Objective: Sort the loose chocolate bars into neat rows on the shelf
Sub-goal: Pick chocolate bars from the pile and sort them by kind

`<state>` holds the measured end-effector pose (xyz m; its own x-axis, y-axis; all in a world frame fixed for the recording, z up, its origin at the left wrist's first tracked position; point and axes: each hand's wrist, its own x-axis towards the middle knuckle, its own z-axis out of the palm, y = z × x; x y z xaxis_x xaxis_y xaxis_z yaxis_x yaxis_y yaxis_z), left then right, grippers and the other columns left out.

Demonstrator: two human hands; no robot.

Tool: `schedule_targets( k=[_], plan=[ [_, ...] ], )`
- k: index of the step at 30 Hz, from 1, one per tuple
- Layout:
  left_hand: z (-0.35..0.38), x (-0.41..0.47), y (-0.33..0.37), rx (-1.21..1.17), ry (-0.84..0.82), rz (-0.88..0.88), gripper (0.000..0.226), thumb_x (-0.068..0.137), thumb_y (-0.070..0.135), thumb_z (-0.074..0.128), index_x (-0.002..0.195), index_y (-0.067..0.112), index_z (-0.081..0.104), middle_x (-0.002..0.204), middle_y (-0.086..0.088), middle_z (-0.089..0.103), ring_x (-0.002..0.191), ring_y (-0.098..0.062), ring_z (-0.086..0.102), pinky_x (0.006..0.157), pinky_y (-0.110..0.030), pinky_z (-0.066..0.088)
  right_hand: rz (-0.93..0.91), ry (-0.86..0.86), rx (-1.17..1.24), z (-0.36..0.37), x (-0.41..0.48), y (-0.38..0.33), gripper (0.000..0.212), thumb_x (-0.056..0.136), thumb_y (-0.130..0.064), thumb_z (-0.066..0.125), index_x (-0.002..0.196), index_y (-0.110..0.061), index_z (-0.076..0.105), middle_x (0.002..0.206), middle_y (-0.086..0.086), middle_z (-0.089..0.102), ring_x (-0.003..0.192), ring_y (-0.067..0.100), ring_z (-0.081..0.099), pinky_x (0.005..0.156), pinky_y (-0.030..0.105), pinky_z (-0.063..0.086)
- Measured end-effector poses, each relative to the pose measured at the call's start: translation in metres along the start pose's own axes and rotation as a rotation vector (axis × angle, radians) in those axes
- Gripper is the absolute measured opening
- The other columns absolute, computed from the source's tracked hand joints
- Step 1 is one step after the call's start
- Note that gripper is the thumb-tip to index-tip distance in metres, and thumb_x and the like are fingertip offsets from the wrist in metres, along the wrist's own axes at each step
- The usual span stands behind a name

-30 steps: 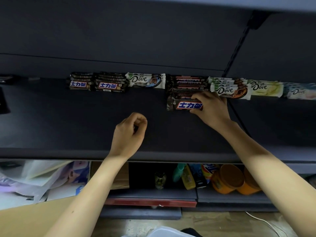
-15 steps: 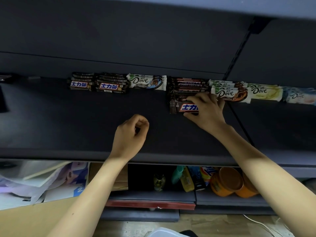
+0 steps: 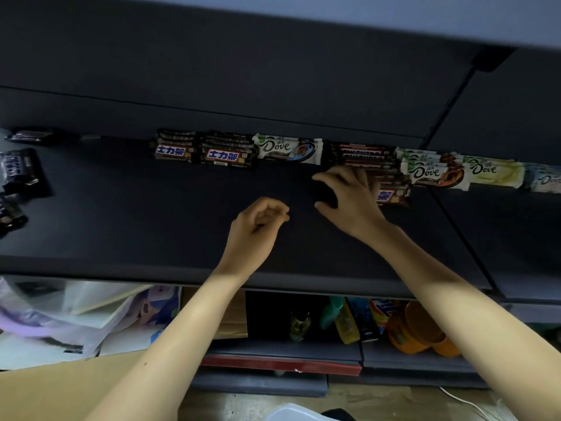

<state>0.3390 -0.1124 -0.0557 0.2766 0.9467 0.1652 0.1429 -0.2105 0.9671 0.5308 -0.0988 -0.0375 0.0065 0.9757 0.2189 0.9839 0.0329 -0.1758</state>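
Seen from the head camera, the dark grey flat shelf board (image 3: 121, 226) carries a row of chocolate bars along its back edge. On the left are two stacks of brown Snickers bars with blue-and-red labels (image 3: 200, 151), with a white Dove bar with a blue end (image 3: 288, 148) just beside them. Next come a taller brown Snickers stack (image 3: 367, 154), a stack of white-and-brown Dove bars (image 3: 434, 173), a pale yellow Dove bar (image 3: 493, 171) and a pale blue Dove bar (image 3: 546, 179) at the far right. Loose dark-wrapped bars (image 3: 18, 170) lie well apart at the shelf's left end. The right hand (image 3: 349, 202) lies over the left part of the taller stack, fingers spread and thumb set wide. The front bar of that stack (image 3: 391, 196) shows just right of the hand, and I cannot tell whether the hand grips it. The left hand (image 3: 258, 226) hovers over the middle of the board, fingers loosely curled toward the thumb, holding nothing. Below the shelf stand orange plastic tubs (image 3: 419, 329) and crumpled clear plastic bags (image 3: 45, 314)
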Motion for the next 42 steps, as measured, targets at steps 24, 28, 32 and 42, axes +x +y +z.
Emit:
schedule_targets(
  k=[24,28,32,42],
  plan=[
    [-0.285,-0.065,-0.058,0.56,0.324,0.105,0.017,0.084,0.018,0.047,0.087,0.016,0.063,0.084,0.015,0.059,0.084,-0.012,0.054,0.07,-0.023,0.04,-0.379,-0.222,0.269,0.089,0.07,-0.335,0.039,0.091,-0.041,0.052,0.127,-0.028,0.05,0.125,-0.005,0.052,0.119,0.016,0.045,0.098,0.037,0.027],
    [-0.317,-0.07,-0.067,0.751,0.257,0.165,0.028,0.08,0.027,0.038,0.089,0.015,0.061,0.091,0.008,0.064,0.086,-0.013,0.048,0.066,-0.025,0.034,-0.376,-0.19,0.27,0.098,0.073,-0.378,0.047,0.087,-0.049,0.053,0.129,-0.027,0.048,0.118,-0.005,0.059,0.115,0.017,0.05,0.096,0.036,0.028],
    [-0.339,-0.077,-0.073,0.756,0.238,0.177,0.031,0.079,0.031,0.034,0.087,0.016,0.06,0.088,0.007,0.063,0.082,-0.017,0.052,0.062,-0.029,0.041,-0.33,-0.122,0.205,0.112,0.079,-0.41,0.058,0.084,-0.059,0.051,0.129,-0.022,0.047,0.119,0.001,0.061,0.112,0.023,0.053,0.094,0.038,0.034],
    [-0.362,-0.087,-0.089,0.689,0.366,0.171,0.023,0.078,0.006,0.044,0.084,0.009,0.067,0.093,-0.001,0.068,0.091,-0.019,0.056,0.065,-0.007,0.032,-0.315,-0.011,0.533,0.104,0.064,-0.398,0.05,0.076,-0.02,0.073,0.123,-0.015,0.057,0.116,0.0,0.064,0.106,0.013,0.058,0.091,0.022,0.041]
  ],
)
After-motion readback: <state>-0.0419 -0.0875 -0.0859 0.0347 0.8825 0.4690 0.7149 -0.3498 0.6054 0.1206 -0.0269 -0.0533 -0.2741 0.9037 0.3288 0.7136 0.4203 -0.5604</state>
